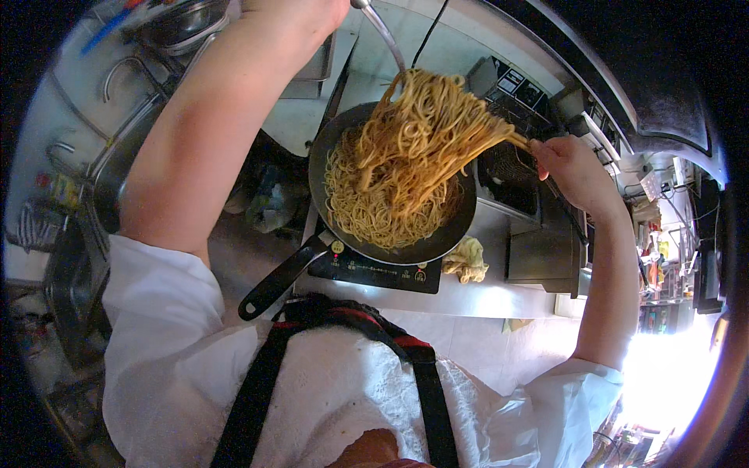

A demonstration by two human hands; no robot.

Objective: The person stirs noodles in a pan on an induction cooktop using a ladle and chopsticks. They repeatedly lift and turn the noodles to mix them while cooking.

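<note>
Browned noodles (386, 216) fill a dark frying pan (465, 219) on a black induction cooker (374, 272). A big clump of noodles (427, 128) is lifted above the pan. My left hand (316, 11), cut off by the top edge, grips a metal utensil (386, 35) whose lower end goes into the clump; its head is hidden. My right hand (556, 161) holds chopsticks (518, 139) that reach into the clump's right side. The pan's black handle (281, 278) points towards me at the lower left, touched by neither hand.
A crumpled yellowish cloth (466, 260) lies on the steel counter right of the cooker. Behind my right hand stands a dark appliance with a mesh basket (509, 164). Sinks with taps (137, 70) are at the left. A thin black cable (430, 32) hangs at the back.
</note>
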